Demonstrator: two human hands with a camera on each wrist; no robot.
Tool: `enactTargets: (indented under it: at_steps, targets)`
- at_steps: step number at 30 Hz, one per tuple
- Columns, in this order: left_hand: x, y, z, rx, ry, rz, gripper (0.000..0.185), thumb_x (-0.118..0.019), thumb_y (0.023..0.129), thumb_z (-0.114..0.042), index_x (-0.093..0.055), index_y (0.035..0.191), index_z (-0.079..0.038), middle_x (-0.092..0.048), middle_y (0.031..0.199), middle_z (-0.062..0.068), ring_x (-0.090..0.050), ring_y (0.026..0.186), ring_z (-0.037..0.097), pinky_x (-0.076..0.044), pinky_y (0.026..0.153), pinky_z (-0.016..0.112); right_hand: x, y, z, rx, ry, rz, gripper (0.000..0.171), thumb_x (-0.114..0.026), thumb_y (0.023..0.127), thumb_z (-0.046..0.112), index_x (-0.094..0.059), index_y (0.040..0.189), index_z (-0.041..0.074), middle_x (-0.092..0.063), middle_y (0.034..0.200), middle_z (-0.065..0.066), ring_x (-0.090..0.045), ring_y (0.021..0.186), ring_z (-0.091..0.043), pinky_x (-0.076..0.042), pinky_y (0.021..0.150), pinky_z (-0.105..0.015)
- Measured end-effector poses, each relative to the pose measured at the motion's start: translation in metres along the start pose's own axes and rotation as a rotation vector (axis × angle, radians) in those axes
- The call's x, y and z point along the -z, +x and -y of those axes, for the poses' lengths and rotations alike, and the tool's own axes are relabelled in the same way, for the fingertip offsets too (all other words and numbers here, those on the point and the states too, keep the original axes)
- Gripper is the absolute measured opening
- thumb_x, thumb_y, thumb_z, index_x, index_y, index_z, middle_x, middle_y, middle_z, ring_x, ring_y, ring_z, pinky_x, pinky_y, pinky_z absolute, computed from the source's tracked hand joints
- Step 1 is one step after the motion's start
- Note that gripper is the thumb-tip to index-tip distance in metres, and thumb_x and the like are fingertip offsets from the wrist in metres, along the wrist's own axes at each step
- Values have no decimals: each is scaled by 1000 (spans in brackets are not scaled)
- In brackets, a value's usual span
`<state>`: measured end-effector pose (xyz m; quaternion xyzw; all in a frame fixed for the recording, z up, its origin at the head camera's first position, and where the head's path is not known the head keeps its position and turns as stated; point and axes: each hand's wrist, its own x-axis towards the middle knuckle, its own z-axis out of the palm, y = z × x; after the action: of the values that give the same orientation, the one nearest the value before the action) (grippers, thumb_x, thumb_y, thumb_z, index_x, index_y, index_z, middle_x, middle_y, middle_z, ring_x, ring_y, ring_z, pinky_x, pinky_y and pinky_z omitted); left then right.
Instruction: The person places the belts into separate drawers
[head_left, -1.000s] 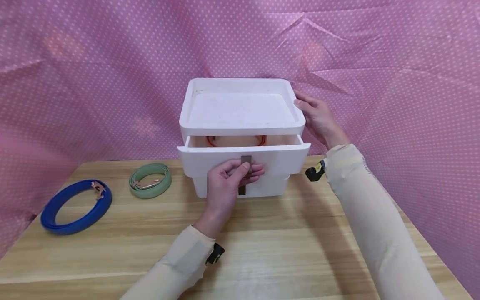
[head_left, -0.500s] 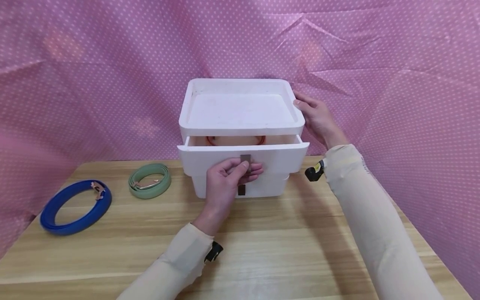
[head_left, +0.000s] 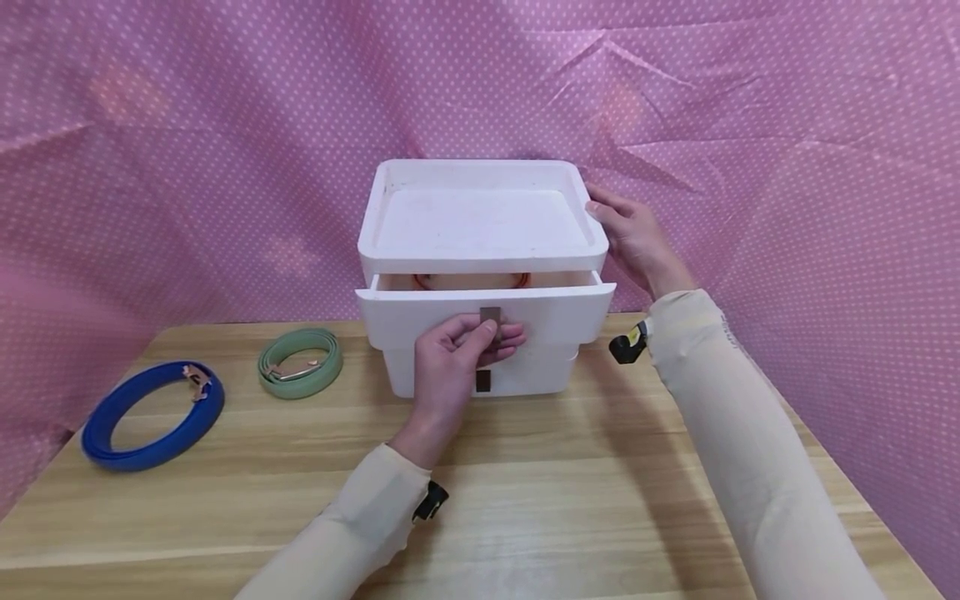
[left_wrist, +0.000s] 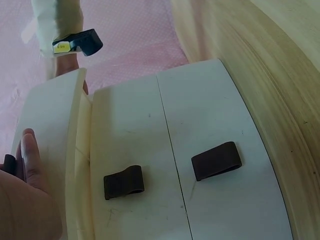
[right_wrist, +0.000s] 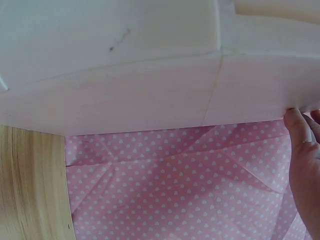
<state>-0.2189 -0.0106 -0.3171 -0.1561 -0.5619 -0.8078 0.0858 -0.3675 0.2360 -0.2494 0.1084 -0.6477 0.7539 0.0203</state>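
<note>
White drawer unit (head_left: 480, 225) on the wooden table (head_left: 600, 500), upper drawer (head_left: 555, 312) slightly out. Left hand (head_left: 450, 367), forearm reaching forward, pinches the drawer's brown pull tab (head_left: 491, 317). Right hand (head_left: 637, 237), fingers straight, presses the unit's right rear side.

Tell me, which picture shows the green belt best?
The head view. There the green belt lies coiled on the wooden table, between the blue belt and the white drawer box. The left wrist view shows only the box front and its pull tabs; the right wrist view shows the box and pink cloth. Neither shows the belt.
</note>
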Motion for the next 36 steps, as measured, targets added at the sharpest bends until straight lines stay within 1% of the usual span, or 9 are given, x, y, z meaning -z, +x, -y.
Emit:
enactTargets:
  at_steps: [7, 12, 18, 27, 36]
  targets:
    - [0, 3, 0, -12, 6, -5, 13, -57, 98, -1, -64, 97, 11, -72, 95, 19, -71, 90, 33, -60, 80, 41, 0, 0, 0, -2, -15, -7, 51, -63, 98, 14, -46, 145, 5, -47, 146, -15, -56, 120, -27, -56, 88, -25]
    - [1, 5, -1, -6, 14, -4, 14, -58, 98, -1, -64, 98, 11, -72, 95, 19, -71, 90, 32, -60, 81, 40, 0, 0, 0, -10, -14, -8, 51, -63, 98, 15, -46, 145, 6, -47, 146, -15, -55, 122, -27, -56, 89, -26]
    - [2, 8, 0, -10, -7, 4, 12, -59, 97, 1, -65, 97, 12, -72, 95, 21, -71, 90, 33, -60, 80, 42, 1, 0, -1, 2, -17, 6, 51, -62, 99, 15, -45, 146, 6, -46, 147, -14, -53, 124, -28, -54, 91, -26]
    - [3, 11, 2, -10, 8, 10, 13, -61, 97, -1, -66, 99, 11, -72, 96, 20, -71, 90, 32, -60, 80, 41, 1, 0, -1, 18, -11, 28, 51, -60, 100, 14, -43, 146, 4, -45, 148, -15, -53, 125, -28, -54, 91, -26]
    - [4, 13, 4, -5, 10, 4, 14, -61, 97, -2, -65, 99, 11, -72, 96, 20, -71, 90, 32, -60, 80, 41, 2, -1, -2, 17, -18, 25, 52, -60, 100, 15, -43, 147, 5, -43, 150, -13, -49, 128, -28, -53, 94, -27]
